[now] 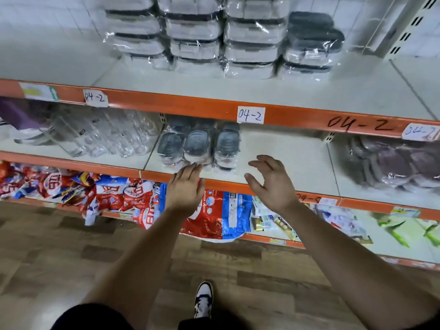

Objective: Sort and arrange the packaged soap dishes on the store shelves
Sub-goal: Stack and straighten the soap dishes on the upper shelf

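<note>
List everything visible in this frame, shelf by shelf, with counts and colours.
wrapped boxes: four stacks, white and dark grey, top shelf
soap dishes: three in front, more behind, grey lids, wrapped, middle shelf centre
clear bottles: many, transparent, middle shelf left
wrapped packs: several, purplish, middle shelf right
bags: many, red, blue, white, lower shelf left
green packets: few, lower shelf right
paper labels: three, white, marked 04-2, orange shelf edge
shoe: one, white and dark, wooden floor
left hand: open, fingertips at front soap dishes
right hand: open, over bare shelf beside them
</note>
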{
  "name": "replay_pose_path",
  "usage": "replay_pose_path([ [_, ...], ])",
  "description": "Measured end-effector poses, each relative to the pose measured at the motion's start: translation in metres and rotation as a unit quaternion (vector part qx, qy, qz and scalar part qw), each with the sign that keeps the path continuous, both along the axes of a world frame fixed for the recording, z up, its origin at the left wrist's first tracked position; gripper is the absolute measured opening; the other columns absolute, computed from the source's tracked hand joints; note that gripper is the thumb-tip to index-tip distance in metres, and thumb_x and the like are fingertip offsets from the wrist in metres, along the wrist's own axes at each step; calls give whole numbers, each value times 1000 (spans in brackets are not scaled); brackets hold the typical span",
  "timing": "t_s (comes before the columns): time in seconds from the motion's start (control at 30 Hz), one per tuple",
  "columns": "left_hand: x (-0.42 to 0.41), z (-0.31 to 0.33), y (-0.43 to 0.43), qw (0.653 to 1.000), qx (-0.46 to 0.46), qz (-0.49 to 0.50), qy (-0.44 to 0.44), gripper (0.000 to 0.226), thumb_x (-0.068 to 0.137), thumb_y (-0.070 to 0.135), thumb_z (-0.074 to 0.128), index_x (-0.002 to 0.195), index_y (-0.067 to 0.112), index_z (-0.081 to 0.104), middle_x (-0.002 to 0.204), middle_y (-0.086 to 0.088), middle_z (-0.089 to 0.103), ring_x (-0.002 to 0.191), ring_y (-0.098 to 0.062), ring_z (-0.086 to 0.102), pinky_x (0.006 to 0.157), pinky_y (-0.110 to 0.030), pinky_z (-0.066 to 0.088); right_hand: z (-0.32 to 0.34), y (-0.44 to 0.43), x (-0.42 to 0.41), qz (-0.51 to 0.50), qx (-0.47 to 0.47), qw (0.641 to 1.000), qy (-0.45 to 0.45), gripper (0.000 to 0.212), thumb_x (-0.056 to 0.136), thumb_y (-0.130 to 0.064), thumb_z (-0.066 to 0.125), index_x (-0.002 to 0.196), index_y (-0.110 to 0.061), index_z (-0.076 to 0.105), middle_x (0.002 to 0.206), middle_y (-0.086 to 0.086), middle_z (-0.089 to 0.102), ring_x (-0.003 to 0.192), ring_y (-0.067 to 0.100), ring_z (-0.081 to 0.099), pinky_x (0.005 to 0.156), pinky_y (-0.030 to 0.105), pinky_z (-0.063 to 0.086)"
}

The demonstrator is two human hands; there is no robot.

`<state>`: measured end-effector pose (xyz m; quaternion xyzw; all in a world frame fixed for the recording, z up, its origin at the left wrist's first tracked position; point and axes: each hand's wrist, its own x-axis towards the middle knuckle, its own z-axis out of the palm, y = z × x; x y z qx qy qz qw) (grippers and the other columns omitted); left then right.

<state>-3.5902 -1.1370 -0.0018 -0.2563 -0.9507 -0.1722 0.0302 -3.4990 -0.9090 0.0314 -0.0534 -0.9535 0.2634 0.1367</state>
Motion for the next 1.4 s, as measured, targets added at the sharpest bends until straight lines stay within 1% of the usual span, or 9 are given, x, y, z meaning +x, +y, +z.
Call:
replay_pose_path([
  [0.27, -80, -47, -9, 999, -22, -17, -46, 54, 101, 34, 34, 150, 11, 38, 155, -10, 39, 144, -26, 32, 116, -40, 24, -60, -37, -68, -23, -3, 990, -141, 50, 98, -34, 57, 143, -11, 50, 153, 12, 39, 139, 34, 33, 111, 43, 36],
  [0.5, -132, -74, 13, 996, -51, -39, -56, 59, 104, 33, 35, 157, 16, 15, 164, -4, 15, 152, -23, 8, 120, -38, 10, -86, -30, -138, -53, 73, 982, -165, 62, 99, -43, 47, 154, -17, 32, 162, 6, 25, 148, 41, 16, 112, 53, 36],
  [0.6, -143, -82, 21, 998, -30, -44, -45, 57, 100, 39, 37, 151, 13, 37, 156, -10, 34, 147, -33, 21, 116, -46, 23, -91, -31, -152, -79, 77, 981, -157, 59, 99, -40, 52, 150, -13, 38, 158, 9, 30, 141, 43, 29, 102, 52, 45],
  [0.73, -154, -85, 33, 999, 42, -5, -16, 56, 90, 54, 45, 118, 8, 65, 118, -13, 55, 114, -37, 54, 97, -53, 47, -102, -40, -164, -137, 74, 981, -114, 55, 94, -48, 58, 133, -10, 52, 143, 13, 42, 118, 40, 47, 80, 46, 52],
  [0.93, -159, -87, 46, 997, 41, 55, -23, 48, 86, 55, 63, 115, 17, 60, 125, -10, 48, 115, -35, 56, 85, -45, 50, -107, -47, -182, -213, 81, 966, -123, 61, 89, -53, 63, 132, -12, 45, 139, 13, 38, 115, 36, 45, 76, 43, 52],
  [1.1, -154, -87, 48, 993, 88, 84, -13, 35, 88, 42, 66, 109, 14, 61, 127, -12, 47, 97, -31, 61, 80, -42, 53, -112, -48, -183, -218, 44, 971, -92, 52, 92, -40, 64, 131, -11, 45, 139, 13, 38, 115, 37, 43, 73, 39, 47],
  [1.2, -150, -89, 43, 983, 159, 86, -25, 30, 81, 38, 73, 97, 13, 65, 118, -10, 54, 92, -28, 60, 77, -38, 52, -116, -45, -169, -201, -6, 979, -44, 46, 90, -33, 66, 126, -9, 51, 135, 15, 43, 112, 38, 44, 76, 39, 45],
  [1.33, -132, -90, 36, 973, 219, 66, 8, 28, 73, 36, 73, 86, 13, 65, 101, -10, 59, 87, -30, 60, 76, -41, 52, -115, -40, -144, -185, -11, 983, 7, 41, 89, -28, 65, 122, -6, 55, 128, 17, 49, 111, 37, 47, 82, 25, 29],
  [1.4, -117, -87, 34, 971, 230, 60, 21, 27, 72, 35, 74, 85, 13, 65, 99, -10, 60, 88, -31, 59, 79, -42, 51, -111, -40, -131, -190, -20, 981, 16, 41, 88, -27, 65, 122, -5, 57, 127, 18, 51, 110, 38, 47, 82, 26, 31],
])
